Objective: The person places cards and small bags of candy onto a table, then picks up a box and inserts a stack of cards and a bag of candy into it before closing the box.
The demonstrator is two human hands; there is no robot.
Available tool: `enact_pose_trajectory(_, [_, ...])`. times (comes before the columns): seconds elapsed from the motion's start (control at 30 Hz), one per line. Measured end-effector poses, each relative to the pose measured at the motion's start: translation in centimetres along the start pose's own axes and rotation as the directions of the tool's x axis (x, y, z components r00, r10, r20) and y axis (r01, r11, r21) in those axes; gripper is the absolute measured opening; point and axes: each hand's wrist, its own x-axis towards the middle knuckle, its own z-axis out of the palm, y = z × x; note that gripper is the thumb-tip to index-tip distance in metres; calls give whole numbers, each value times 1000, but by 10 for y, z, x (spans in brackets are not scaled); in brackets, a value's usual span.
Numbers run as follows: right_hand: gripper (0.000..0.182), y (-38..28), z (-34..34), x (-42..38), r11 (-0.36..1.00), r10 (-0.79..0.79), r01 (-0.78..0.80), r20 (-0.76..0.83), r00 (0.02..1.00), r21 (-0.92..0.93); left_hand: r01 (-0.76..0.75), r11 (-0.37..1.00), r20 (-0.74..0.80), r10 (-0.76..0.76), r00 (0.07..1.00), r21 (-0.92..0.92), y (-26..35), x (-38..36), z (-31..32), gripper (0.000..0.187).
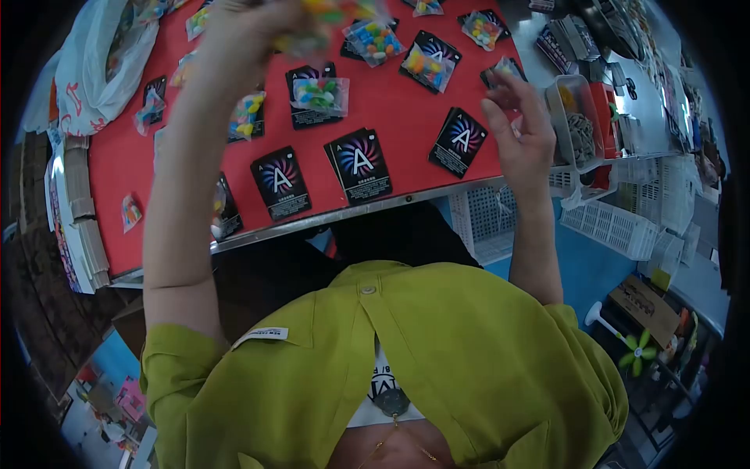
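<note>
Multicoloured candy packets [344, 11] (blurred) jut rightward from the gripping left fingers [287, 16].

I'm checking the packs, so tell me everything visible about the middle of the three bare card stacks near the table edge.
The card stack is black, apparently printed card, with a white A over pink and blue rays and small white text below. Slightly uneven at left, it lies flat on the red tabletop; nothing rests on it.

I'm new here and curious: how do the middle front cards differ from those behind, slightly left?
The front cards lie bare; the rear cards bear a candy bag. The front cards show a big A; the rear cards' middle is mostly covered. Both are dark, on the red tabletop.
</note>
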Motion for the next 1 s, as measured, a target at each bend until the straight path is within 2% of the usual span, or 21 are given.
enact_pose_trajectory(0.03, [36,-15,11,0,956,108,-111,23,994,271,131,987,76,-124,989,-94,-8,-10,36,27])
enact_pose_trajectory(0.07, [36,-21,18,-3,953,113,-116,27,993,280,261,949,163,-234,958,-176,-16,-20,68,27])
enact_pose_trajectory(0.13, [39,-27,23,-6,803,94,-210,230,969,558,378,892,143,-352,925,-247,-26,-36,115,26])
enact_pose_trajectory(0.17, [31,-18,14,-10,795,97,-270,325,941,543,376,893,143,-350,926,-246,-33,-38,122,26])
enact_pose_trajectory(0.2, [31,-11,7,-14,796,96,-270,328,940,542,422,860,124,-404,906,-288,-37,-39,128,26])
enact_pose_trajectory(0.27, [23,-1,-3,-21,862,241,-336,277,930,379,465,822,100,-459,883,-328,-39,-43,133,27])
enact_pose_trajectory(0.4, [18,18,-4,-29,862,220,-300,233,947,409,426,832,-24,-464,885,-356,-28,-56,126,29])
enact_pose_trajectory(0.47, [22,26,6,-34,996,54,-71,251,966,57,430,838,-78,-480,874,-338,-21,-62,119,29])
enact_pose_trajectory(0.5, [22,22,7,-36,995,46,-66,264,964,70,467,837,-62,-502,862,-285,-17,-67,115,28])
enact_pose_trajectory(0.53, [24,14,7,-39,926,-124,203,253,960,-319,500,834,-50,-524,850,-231,-15,-72,110,28])
enact_pose_trajectory(0.57, [26,7,7,-39,646,-283,413,302,910,-641,497,835,-73,-525,848,-234,-14,-76,104,28])
enact_pose_trajectory(0.63, [33,-10,13,-31,714,-339,422,252,907,-559,530,840,18,-532,846,-118,-17,-85,94,29])
enact_pose_trajectory(0.67, [36,-25,21,-26,965,-145,192,245,959,-177,532,839,7,-535,845,-116,-18,-90,93,29])
enact_pose_trajectory(0.7, [39,-37,28,-25,967,42,-119,321,946,225,531,835,44,-531,846,-146,-19,-94,95,29])
enact_pose_trajectory(0.73, [39,-39,37,-28,967,35,-113,323,946,228,526,832,79,-521,850,-178,-18,-97,96,30])
enact_pose_trajectory(0.77, [42,-38,48,-29,953,31,-145,391,920,267,517,838,70,-513,856,-178,-12,-99,94,30])
enact_pose_trajectory(0.83, [45,-40,56,-26,936,8,-171,466,885,308,554,831,4,-555,832,-53,3,-108,87,30])
enact_pose_trajectory(0.87, [44,-42,56,-25,849,86,-306,459,884,430,552,831,-10,-554,833,-60,5,-114,80,30])
enact_pose_trajectory(0.9, [44,-43,56,-25,726,169,-429,465,869,537,438,883,-100,-458,883,-172,7,-122,71,28])
enact_pose_trajectory(0.97, [39,-43,58,-28,728,148,-454,529,836,514,185,929,-244,-270,931,-321,4,-137,47,29])
enact_pose_trajectory(1.0, [39,-41,62,-34,848,110,-369,554,825,381,178,931,-261,-267,928,-318,5,-139,41,29])
